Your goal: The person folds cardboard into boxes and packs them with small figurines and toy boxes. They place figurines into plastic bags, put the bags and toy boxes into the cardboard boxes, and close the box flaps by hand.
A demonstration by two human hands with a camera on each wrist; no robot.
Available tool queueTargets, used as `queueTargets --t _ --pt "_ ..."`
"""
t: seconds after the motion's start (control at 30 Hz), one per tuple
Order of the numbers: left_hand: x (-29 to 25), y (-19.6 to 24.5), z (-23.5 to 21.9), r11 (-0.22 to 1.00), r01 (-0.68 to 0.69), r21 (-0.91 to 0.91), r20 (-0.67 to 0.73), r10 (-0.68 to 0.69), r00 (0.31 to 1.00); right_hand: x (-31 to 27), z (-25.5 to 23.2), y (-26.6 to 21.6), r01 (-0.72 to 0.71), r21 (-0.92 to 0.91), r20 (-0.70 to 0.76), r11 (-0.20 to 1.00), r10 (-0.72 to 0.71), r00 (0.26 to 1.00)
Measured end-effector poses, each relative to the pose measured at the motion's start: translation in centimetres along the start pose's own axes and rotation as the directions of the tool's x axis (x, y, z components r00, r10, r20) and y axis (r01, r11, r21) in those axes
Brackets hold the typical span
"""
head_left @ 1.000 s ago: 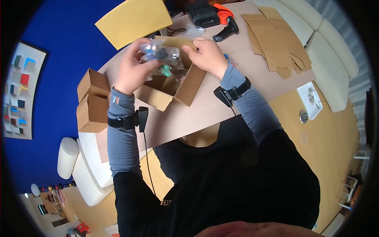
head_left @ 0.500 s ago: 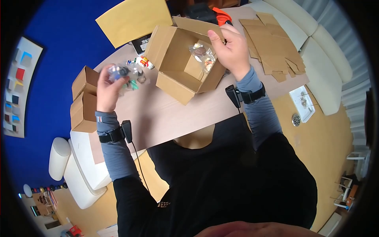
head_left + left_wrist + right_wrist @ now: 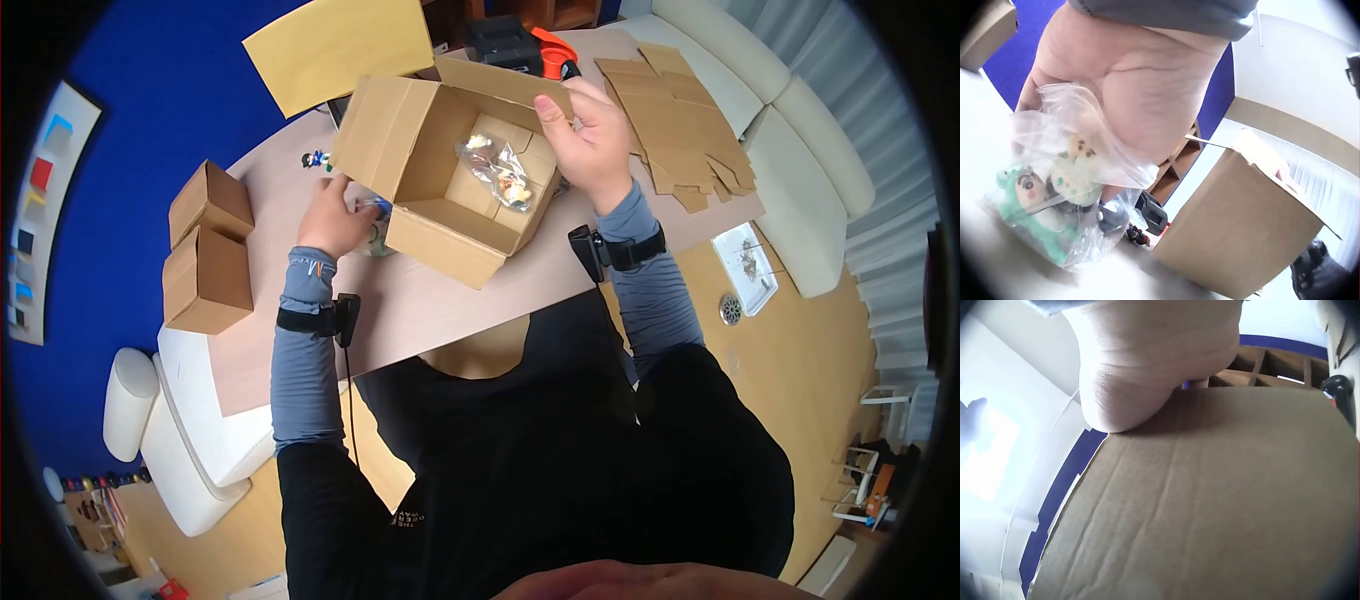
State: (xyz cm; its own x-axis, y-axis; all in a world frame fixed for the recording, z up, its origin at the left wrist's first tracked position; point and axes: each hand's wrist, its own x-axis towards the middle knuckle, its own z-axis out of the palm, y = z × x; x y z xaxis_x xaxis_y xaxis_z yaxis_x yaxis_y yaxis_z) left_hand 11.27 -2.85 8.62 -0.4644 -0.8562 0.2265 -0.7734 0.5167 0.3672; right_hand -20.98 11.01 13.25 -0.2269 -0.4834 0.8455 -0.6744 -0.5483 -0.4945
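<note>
The left hand point(image 3: 335, 218) holds a clear bag point(image 3: 1069, 187) of figures point(image 3: 1054, 219) between thumb and fingers, beside the box's left wall. The right hand point(image 3: 592, 145) grips the right side of the box point(image 3: 430, 238); another bag point(image 3: 497, 175) lies inside. Two cartons point(image 3: 207, 280) line the table's point(image 3: 300, 340) left edge, flat cardboard point(image 3: 685, 125) its right. Lettering on the shirt point(image 3: 550, 470) seems to include "THE"; the left sleeve's point(image 3: 305, 390) mark is illegible.
</note>
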Motion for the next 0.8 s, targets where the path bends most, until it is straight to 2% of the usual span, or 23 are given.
queueTargets --t 0.03,0.07,0.1,0.13,0.17,0.23,0.3,0.33,0.37,0.43,0.47,0.5,0.57,0.6,0.7,0.73,0.77,0.8 --pt "0.0 0.0 0.0 0.994 -0.044 0.101 -0.184 0.062 0.981 0.0 0.0 -0.1 0.006 -0.008 0.015 1.000 -0.006 1.000" --pt "0.2 0.4 -0.6 0.994 -0.048 0.101 -0.182 0.066 0.981 0.1 0.1 0.0 0.005 -0.011 0.011 1.000 -0.005 1.000" --pt "0.3 1.2 -1.8 0.992 -0.059 0.111 -0.391 0.098 0.915 0.1 0.1 0.2 0.007 -0.041 0.003 0.999 -0.007 1.000" --pt "0.3 2.1 -3.0 0.990 -0.065 0.121 -0.580 0.124 0.805 0.0 0.1 0.4 0.008 -0.070 -0.004 0.998 -0.008 1.000" --pt "0.2 3.4 -3.7 0.986 -0.152 0.063 -0.688 0.153 0.709 0.0 0.1 0.2 0.004 -0.070 -0.004 0.998 -0.005 1.000" --pt "-0.6 6.4 -4.2 0.951 -0.306 -0.047 -0.717 0.182 0.673 0.3 0.3 -0.2 -0.006 -0.078 -0.042 0.997 0.003 0.999" --pt "-1.3 8.8 -3.7 0.927 -0.367 -0.073 -0.732 0.200 0.651 0.3 0.7 -0.4 -0.024 -0.092 -0.049 0.995 0.019 0.999" --pt "-1.7 9.9 -3.4 0.920 -0.360 -0.152 -0.718 0.148 0.681 0.3 0.9 -0.3 -0.046 -0.116 -0.064 0.992 0.039 0.997" --pt "-1.9 10.3 -3.1 0.919 -0.363 -0.152 -0.717 0.151 0.680 0.4 1.0 -0.3 -0.046 -0.117 -0.067 0.992 0.039 0.997" --pt "-2.1 10.7 -2.4 0.857 -0.337 -0.391 -0.667 -0.011 0.745 0.2 1.4 -0.3 -0.081 -0.164 -0.066 0.983 0.071 0.995" --pt "-2.4 10.9 -2.4 0.780 -0.324 -0.535 -0.604 -0.086 0.792 0.1 1.5 -0.1 -0.078 -0.197 -0.068 0.977 0.066 0.996" --pt "-2.7 11.0 -2.3 0.778 -0.327 -0.537 -0.601 -0.080 0.796 0.1 1.7 -0.1 -0.083 -0.202 -0.073 0.976 0.069 0.995" --pt "-3.1 11.3 -2.1 0.661 -0.351 -0.663 -0.584 -0.164 0.795 0.0 2.0 -0.1 -0.057 -0.158 -0.089 0.986 0.044 0.995" --pt "-2.9 11.6 -1.9 0.661 -0.350 -0.664 -0.583 -0.164 0.796 0.0 2.0 -0.1 -0.059 -0.161 -0.087 0.985 0.045 0.995" --pt "-2.0 12.8 -1.5 0.461 -0.512 -0.724 -0.655 -0.229 0.720 -0.3 2.0 0.1 -0.094 -0.206 -0.083 0.974 0.078 0.993" --pt "-1.9 12.1 -1.4 0.662 -0.411 -0.626 -0.607 -0.083 0.791 -0.3 2.2 0.1 -0.096 -0.203 -0.083 0.974 0.081 0.993" --pt "-1.6 11.9 -1.3 0.798 -0.385 -0.464 -0.522 0.105 0.847 -0.4 2.3 -0.2 -0.073 -0.191 -0.063 0.979 0.062 0.996" --pt "-1.4 12.2 -1.0 0.820 -0.384 -0.425 -0.384 0.221 0.897 -0.3 2.5 -0.6 -0.051 -0.179 -0.043 0.983 0.044 0.998"
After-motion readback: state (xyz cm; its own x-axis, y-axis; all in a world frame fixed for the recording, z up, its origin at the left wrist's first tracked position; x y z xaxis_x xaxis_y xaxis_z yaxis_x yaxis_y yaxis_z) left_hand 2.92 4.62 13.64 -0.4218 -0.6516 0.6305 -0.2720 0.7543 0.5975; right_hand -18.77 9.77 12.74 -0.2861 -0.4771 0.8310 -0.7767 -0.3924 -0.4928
